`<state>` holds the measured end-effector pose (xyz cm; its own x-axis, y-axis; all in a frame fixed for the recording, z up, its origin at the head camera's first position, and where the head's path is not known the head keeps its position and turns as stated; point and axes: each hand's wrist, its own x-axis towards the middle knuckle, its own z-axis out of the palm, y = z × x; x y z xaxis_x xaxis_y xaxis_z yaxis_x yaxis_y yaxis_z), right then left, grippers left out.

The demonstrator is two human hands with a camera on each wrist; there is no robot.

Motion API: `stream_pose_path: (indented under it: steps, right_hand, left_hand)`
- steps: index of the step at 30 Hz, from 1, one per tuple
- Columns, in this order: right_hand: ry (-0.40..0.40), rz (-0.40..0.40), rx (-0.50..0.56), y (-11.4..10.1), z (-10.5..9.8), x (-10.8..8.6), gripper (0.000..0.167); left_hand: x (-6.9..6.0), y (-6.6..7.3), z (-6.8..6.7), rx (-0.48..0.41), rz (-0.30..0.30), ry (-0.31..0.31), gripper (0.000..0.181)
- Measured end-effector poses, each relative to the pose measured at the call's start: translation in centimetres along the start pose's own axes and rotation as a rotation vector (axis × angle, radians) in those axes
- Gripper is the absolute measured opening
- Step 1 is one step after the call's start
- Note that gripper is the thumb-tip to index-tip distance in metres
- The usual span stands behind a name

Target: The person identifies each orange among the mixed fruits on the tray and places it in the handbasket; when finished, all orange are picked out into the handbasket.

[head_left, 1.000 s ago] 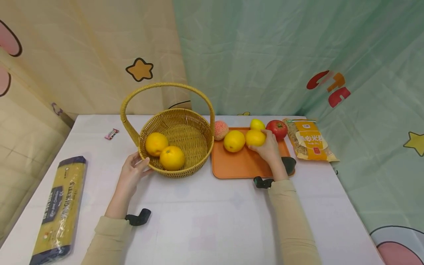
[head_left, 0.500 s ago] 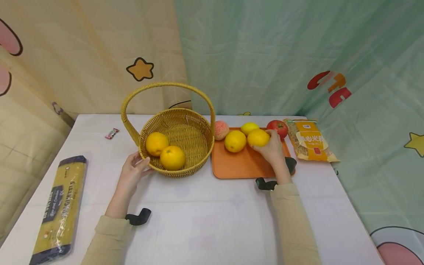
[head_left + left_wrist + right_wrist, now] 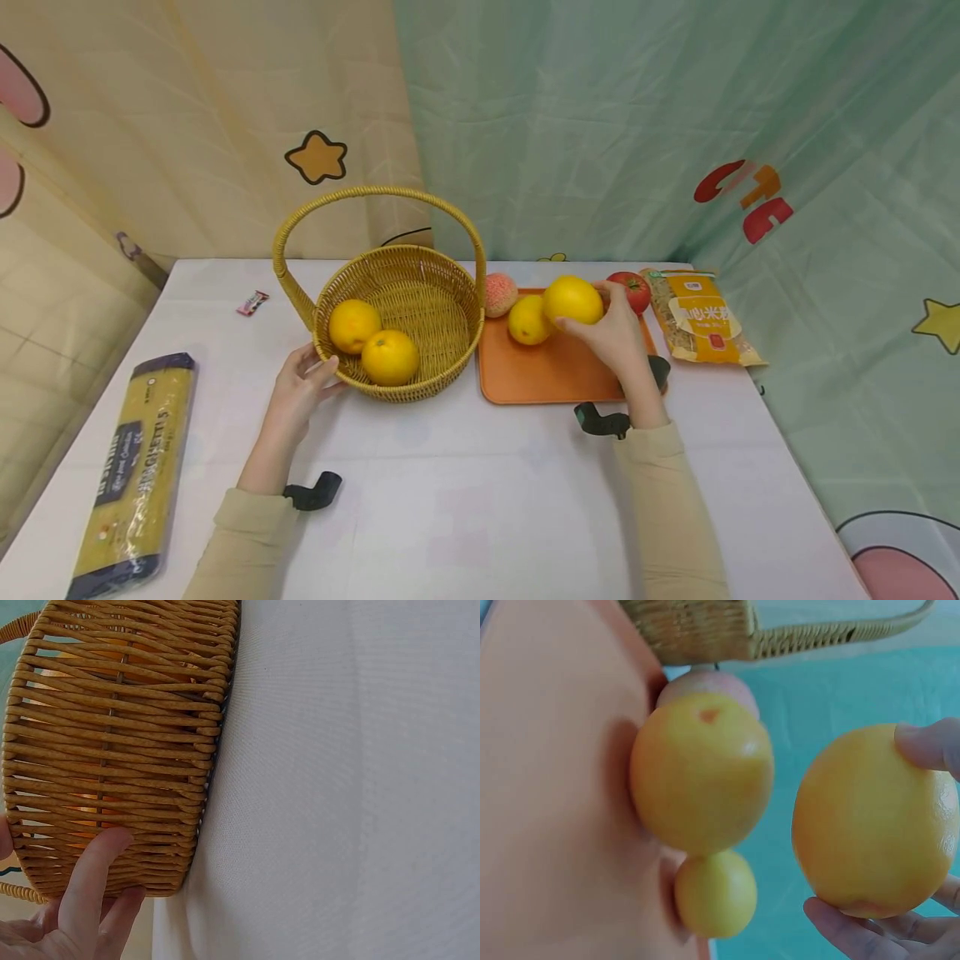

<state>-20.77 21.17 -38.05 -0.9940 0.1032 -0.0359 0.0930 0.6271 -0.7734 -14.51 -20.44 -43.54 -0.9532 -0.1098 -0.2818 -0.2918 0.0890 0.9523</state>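
My right hand (image 3: 617,332) holds a yellow-orange orange (image 3: 573,300) between thumb and fingers, raised over the orange-coloured tray (image 3: 555,375). Another orange (image 3: 703,772) rests on the tray, beside a small lemon (image 3: 715,894); the held fruit hides that lemon in the head view. A pinkish peach (image 3: 500,295) sits at the tray's left back corner, a red tomato (image 3: 630,292) at its right back. On the left, my left hand (image 3: 298,392) grips the near-left rim of a wicker basket (image 3: 442,379), thumb over the rim, fingers against the outer wall (image 3: 120,772). Two oranges (image 3: 390,358) lie inside.
The basket's tall handle (image 3: 378,192) arches above it. A spaghetti packet (image 3: 138,475) lies at the table's left, a small wrapped candy (image 3: 253,302) behind it. A yellow bag of grain-like food (image 3: 701,317) is right of the tray. A dark green object (image 3: 658,372) shows behind my right wrist.
My right hand has lifted the orange off the tray, up and slightly left. The lemon behind it rolled left before being covered. My left hand and the basket stay put.
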Motion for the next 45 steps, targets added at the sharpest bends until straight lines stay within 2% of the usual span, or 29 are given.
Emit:
stream_pose_path:
  steps: [7, 19, 25, 29, 38, 45]
  right_hand:
    - [-0.070, -0.029, 0.119, -2.3, 1.3, -1.0, 0.087]
    - [-0.159, -0.154, 0.292, -4.2, 6.9, -1.8, 0.077]
    - [-0.210, -0.190, 0.317, -5.3, 9.0, -2.0, 0.077]
    - [-0.230, -0.226, 0.298, -6.3, 10.4, -1.9, 0.078]
    - [-0.195, -0.283, 0.139, -8.3, 13.0, -0.3, 0.080]
    - [-0.219, -0.261, 0.021, -9.5, 14.5, 1.4, 0.083]
  left_hand:
    - [-0.1, 0.0, 0.0, 0.002, 0.008, 0.010, 0.066]
    - [-0.1, 0.1, 0.1, 0.014, 0.003, 0.021, 0.067]
    - [-0.2, 0.1, 0.3, 0.016, 0.001, 0.027, 0.068]
    - [-0.2, 0.1, 0.2, 0.011, 0.002, 0.022, 0.068]
    - [-0.3, 0.1, 0.1, 0.011, 0.012, 0.021, 0.068]
    - [-0.2, 0.1, 0.3, 0.010, 0.010, 0.043, 0.069]
